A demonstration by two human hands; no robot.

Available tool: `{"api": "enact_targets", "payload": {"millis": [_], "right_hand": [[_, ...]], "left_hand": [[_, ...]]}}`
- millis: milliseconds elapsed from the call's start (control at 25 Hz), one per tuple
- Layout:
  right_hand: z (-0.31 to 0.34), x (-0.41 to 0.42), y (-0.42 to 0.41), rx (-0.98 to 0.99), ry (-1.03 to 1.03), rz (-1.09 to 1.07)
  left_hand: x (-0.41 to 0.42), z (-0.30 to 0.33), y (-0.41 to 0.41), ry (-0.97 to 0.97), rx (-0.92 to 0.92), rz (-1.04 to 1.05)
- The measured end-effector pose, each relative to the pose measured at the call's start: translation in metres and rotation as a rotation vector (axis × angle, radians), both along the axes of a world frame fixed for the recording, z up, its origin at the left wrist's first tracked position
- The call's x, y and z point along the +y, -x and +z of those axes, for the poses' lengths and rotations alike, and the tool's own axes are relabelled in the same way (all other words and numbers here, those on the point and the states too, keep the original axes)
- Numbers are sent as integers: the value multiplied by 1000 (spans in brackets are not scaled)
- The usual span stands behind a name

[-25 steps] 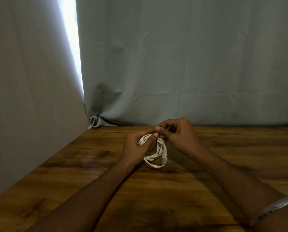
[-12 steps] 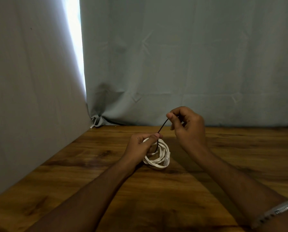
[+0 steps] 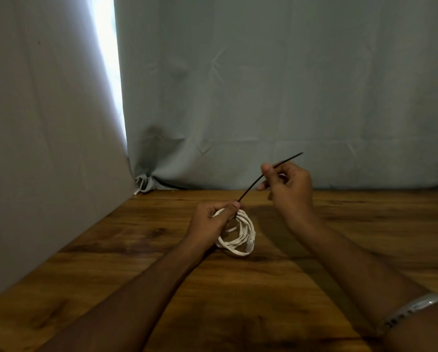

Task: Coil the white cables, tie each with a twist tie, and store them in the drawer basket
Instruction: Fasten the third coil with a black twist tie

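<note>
A: Head view, item 1?
B: White cable [image 3: 238, 233], coiled in several loops, lying on the wooden table [image 3: 302, 262] approx. centre frame. Connector end sits at the coil's right side, low. Qty: 1 cable visible.

A: Item 2?
B: Twist tie [image 3: 253, 183], thin, dark, mostly straight w/ slight bend. Runs diagonally: lower end goes down at the top of the coil, upper end sticks out past the right hand, up and to the right. Whether it passes through the loops or just behind them, can't tell.

A: Hands?
B: Left hand [image 3: 210, 221]: fingers curled round the coil's upper-left part, thumb pressed along the top of the loops, right by the tie's lower end. Holds the coil on the table. Right hand [image 3: 288, 185]: raised above the table, behind and to the right of the coil, pinching the tie btwn thumb and fingers partway along its length. The 2 hands are apart, joined only by the tie.

A: Other stock?
B: Metal bangle [image 3: 411, 309] on the right wrist, bottom-right corner. Grey cloth backdrop [image 3: 263, 85] hangs behind the table, a 2nd cloth panel on the left side; bright strip of light [image 3: 108, 59] btwn them. Knotted cloth corner [image 3: 143, 184] at the table's far-left edge.

A: Drawer basket?
B: Not listed from this view.
</note>
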State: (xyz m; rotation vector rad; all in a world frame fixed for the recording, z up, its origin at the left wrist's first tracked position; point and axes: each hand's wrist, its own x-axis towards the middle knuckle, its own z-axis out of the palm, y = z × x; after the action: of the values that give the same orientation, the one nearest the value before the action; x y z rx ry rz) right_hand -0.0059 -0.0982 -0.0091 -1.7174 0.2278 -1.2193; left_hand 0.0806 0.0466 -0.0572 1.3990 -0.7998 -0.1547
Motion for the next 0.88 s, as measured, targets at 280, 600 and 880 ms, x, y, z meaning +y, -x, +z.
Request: {"api": "enact_targets", "payload": {"millis": [280,600,880], "right_hand": [[-1,-1,6,120,26,337],[-15,1,-5,148,173,92],[-12,11,-8,61,192,-23]], "left_hand": [[1,1,5,15,-73,-24],[-1,0,7,-36,-173,-98],[2,4,13,-41,-470,78]]}}
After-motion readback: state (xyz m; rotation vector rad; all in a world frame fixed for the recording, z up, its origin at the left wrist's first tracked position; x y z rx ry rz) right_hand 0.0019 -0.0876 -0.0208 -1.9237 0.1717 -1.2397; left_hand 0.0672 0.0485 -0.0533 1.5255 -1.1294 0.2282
